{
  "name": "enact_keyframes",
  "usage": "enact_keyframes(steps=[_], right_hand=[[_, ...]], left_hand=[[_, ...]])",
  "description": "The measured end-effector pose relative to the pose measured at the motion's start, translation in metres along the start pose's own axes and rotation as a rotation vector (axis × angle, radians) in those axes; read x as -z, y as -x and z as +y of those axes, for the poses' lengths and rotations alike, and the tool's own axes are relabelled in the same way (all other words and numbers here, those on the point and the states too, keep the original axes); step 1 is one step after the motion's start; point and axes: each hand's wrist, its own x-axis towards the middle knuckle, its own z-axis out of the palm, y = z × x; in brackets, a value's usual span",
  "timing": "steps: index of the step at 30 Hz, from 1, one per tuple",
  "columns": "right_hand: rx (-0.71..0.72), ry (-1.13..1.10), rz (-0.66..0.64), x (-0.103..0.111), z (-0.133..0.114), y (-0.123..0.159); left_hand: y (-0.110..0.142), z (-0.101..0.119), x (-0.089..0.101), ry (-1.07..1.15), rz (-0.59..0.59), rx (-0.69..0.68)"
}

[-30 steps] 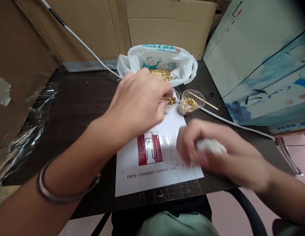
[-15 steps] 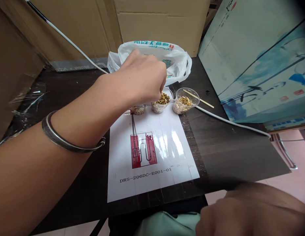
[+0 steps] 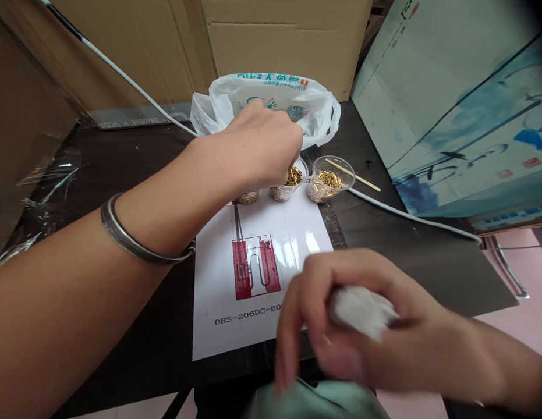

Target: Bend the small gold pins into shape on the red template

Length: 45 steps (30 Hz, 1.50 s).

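Note:
My left hand [image 3: 257,148] reaches over the small clear cups at the top of the paper, fingers curled down into the middle cup [image 3: 288,183] of gold pins; what the fingertips hold is hidden. My right hand [image 3: 340,326] hovers near the table's front edge, closed around a white wad [image 3: 358,308] that looks like tissue or cloth, and is blurred by motion. A white sheet [image 3: 262,233] printed with a red diagram and the code DRS-206DC-E001-01 lies taped to the dark table. Another cup [image 3: 329,177] of gold pins stands to the right, and a third cup [image 3: 247,196] peeks out under my left hand.
A white plastic bag [image 3: 314,105] stands behind the cups. A wooden stick [image 3: 362,177] lies beside the right cup. A white cable [image 3: 410,218] crosses the table. Cardboard boxes [image 3: 288,35] wall the back and left; a pale printed box [image 3: 449,105] stands at right.
My right hand has come back up from below the table edge with the white wad, over the paper's lower right. My left hand has dipped slightly lower onto the middle cup.

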Motion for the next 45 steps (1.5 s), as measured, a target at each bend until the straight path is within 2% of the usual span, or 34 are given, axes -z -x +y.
enact_keyframes(steps=[3, 5, 7, 11, 18, 22, 25, 27, 30, 33, 37, 41, 45], right_hand=[[-0.019, 0.125, 0.179, 0.007, 0.002, -0.022], [-0.052, 0.275, 0.249, 0.012, 0.006, -0.032], [-0.049, 0.365, 0.278, 0.018, 0.011, -0.039], [-0.005, 0.379, 0.320, 0.027, 0.025, -0.053], [0.028, 0.404, 0.428, 0.033, 0.047, -0.067], [0.065, 0.426, 0.453, 0.033, 0.051, -0.068], [0.084, 0.432, 0.460, 0.034, 0.053, -0.066], [0.141, 0.445, 0.463, 0.034, 0.056, -0.065], [0.269, 0.468, 0.459, 0.035, 0.060, -0.064], [0.318, 0.509, 0.465, 0.036, 0.064, -0.065], [0.298, 0.587, 0.525, 0.036, 0.066, -0.065], [0.303, 0.618, 0.575, 0.036, 0.065, -0.063], [0.339, 0.617, 0.624, 0.037, 0.064, -0.060]], left_hand=[[-0.001, 0.000, 0.000, -0.036, -0.012, 0.001], [-0.002, 0.000, 0.001, -0.054, -0.024, -0.002], [-0.004, -0.002, 0.000, -0.040, -0.039, 0.005], [-0.006, -0.008, -0.005, 0.073, -0.058, 0.032], [-0.013, -0.019, -0.015, 0.276, 0.068, 0.046], [-0.007, -0.016, -0.011, 0.365, 0.223, -0.021], [0.021, -0.002, -0.004, 0.394, 0.473, -0.044], [0.048, 0.011, -0.004, 0.418, 0.568, -0.065], [0.086, 0.028, -0.021, 0.488, 0.594, -0.124], [0.105, 0.031, -0.047, 0.564, 0.552, -0.102], [0.109, 0.021, -0.069, 0.625, 0.576, -0.012], [0.108, 0.014, -0.077, 0.716, 0.492, 0.020], [0.105, 0.012, -0.084, 0.901, 0.516, 0.170]])
